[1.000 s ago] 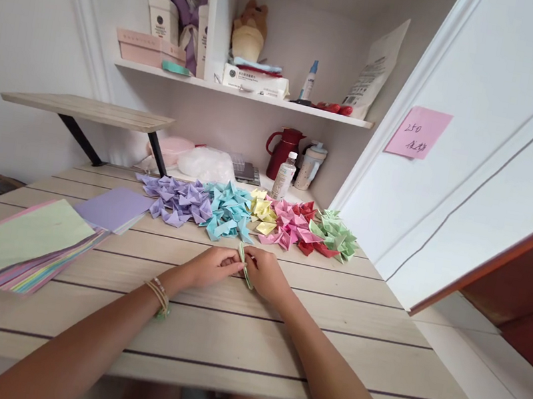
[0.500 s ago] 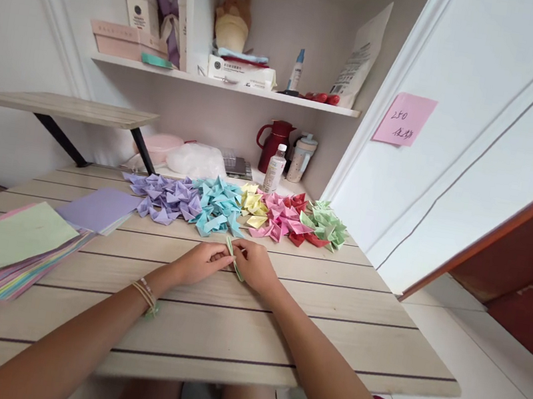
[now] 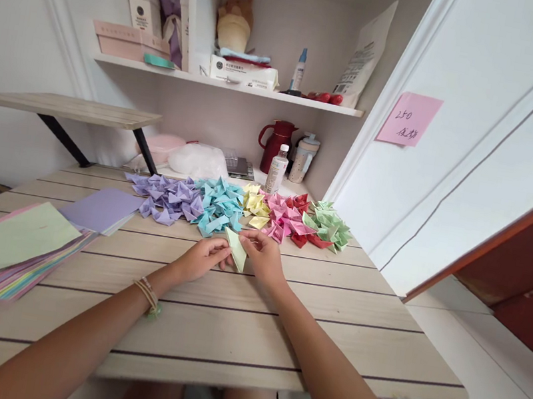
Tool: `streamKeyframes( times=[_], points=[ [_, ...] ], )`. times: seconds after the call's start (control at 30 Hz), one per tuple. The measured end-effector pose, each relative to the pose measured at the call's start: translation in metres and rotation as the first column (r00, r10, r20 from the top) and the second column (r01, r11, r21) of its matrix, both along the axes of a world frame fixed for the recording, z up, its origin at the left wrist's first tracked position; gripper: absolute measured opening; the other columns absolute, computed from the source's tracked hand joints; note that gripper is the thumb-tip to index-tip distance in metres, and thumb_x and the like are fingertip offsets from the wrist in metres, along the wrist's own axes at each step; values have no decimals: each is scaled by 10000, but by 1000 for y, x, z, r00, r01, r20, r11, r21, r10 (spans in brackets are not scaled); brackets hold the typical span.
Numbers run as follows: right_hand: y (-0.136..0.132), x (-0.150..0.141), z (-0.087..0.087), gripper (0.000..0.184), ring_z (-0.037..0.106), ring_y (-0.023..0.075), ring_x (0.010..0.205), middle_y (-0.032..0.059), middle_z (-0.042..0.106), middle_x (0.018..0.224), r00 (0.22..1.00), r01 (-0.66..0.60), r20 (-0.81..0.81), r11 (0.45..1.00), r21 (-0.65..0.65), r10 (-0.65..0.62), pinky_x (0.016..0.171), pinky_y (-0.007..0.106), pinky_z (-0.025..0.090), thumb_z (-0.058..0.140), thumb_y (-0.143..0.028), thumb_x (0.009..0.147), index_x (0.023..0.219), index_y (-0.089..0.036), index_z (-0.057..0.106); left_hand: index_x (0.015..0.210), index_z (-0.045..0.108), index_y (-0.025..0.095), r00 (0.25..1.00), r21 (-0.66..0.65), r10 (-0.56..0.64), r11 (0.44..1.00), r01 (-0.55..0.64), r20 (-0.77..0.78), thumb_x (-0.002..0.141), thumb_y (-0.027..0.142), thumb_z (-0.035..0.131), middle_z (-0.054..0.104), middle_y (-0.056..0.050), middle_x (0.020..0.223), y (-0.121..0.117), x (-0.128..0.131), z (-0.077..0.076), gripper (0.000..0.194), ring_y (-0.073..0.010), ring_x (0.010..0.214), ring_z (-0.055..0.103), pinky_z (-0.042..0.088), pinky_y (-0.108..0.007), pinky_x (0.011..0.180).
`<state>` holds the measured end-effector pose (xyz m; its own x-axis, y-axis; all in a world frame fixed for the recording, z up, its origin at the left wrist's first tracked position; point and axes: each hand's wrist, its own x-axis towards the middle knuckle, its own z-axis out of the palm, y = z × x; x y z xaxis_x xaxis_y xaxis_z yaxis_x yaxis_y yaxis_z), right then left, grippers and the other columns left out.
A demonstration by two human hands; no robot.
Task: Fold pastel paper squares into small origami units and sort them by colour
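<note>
A folded piece of light green paper [image 3: 237,251], roughly triangular, is held just above the table between my two hands. My left hand [image 3: 204,257] pinches its left edge with thumb and fingers. On the other side, my right hand [image 3: 262,256] grips its upper right edge. Beyond the hands lie folded paper pieces heaped by colour: purple pieces [image 3: 170,198], blue pieces [image 3: 219,205], yellow pieces [image 3: 255,206], pink pieces [image 3: 284,217], red pieces [image 3: 315,240] and green pieces [image 3: 330,226].
A fanned stack of coloured paper [image 3: 12,240] lies at the left, beside purple sheets [image 3: 100,208]. A small raised shelf [image 3: 66,106] stands at the back left. Behind the heaps are a clear bottle [image 3: 277,171], a red jug [image 3: 275,147] and a tumbler [image 3: 305,158].
The green paper has turned from edge-on, so its flat triangular face now shows. My right hand has shifted slightly up and its fingers have moved along the paper's edge.
</note>
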<state>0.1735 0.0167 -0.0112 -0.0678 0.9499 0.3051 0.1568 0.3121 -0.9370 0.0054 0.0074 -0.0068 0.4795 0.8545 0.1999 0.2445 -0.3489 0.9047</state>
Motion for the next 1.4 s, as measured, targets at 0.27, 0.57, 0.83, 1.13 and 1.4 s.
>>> streamKeyframes(
  times=[0.27,0.57,0.83,1.13,1.4],
  points=[
    [2,-1,-5,392,564,138,612,56,663,757,981,-64,-189,993,-104,44,566,242,435,629,-427,691,938,-123,653,770,573,137,998,-23,-39,999,40,40,854,366,452,597,-29,733,0,-1,1,272,-117,627,547,440,-263,659],
    [1,-1,-4,340,572,143,624,58,669,798,982,-33,-190,995,-95,14,574,251,448,629,-411,695,898,-140,663,740,578,138,999,-30,-20,999,21,39,849,361,440,602,-31,715,-2,0,1,284,-118,615,548,443,-241,609],
    [0,-2,-4,302,583,154,615,65,687,819,999,25,29,998,63,-27,556,254,451,598,-379,728,911,-150,672,717,601,127,990,-73,113,992,-106,90,781,301,520,602,-21,641,0,2,-3,202,-119,571,562,457,-236,574],
    [-12,-8,5,288,587,149,657,41,686,816,980,-112,178,986,124,89,600,250,456,537,-402,799,913,-190,695,779,648,121,961,-126,235,968,-218,144,691,213,574,634,-10,591,4,3,-9,147,-144,534,589,475,-242,521],
    [-17,-7,11,375,580,189,844,74,634,971,934,-142,355,947,287,33,724,301,473,688,-340,688,1043,-225,651,785,638,124,956,-70,263,964,-255,130,671,171,569,639,-4,612,5,-2,-10,141,-141,504,592,466,-229,468]
  ],
)
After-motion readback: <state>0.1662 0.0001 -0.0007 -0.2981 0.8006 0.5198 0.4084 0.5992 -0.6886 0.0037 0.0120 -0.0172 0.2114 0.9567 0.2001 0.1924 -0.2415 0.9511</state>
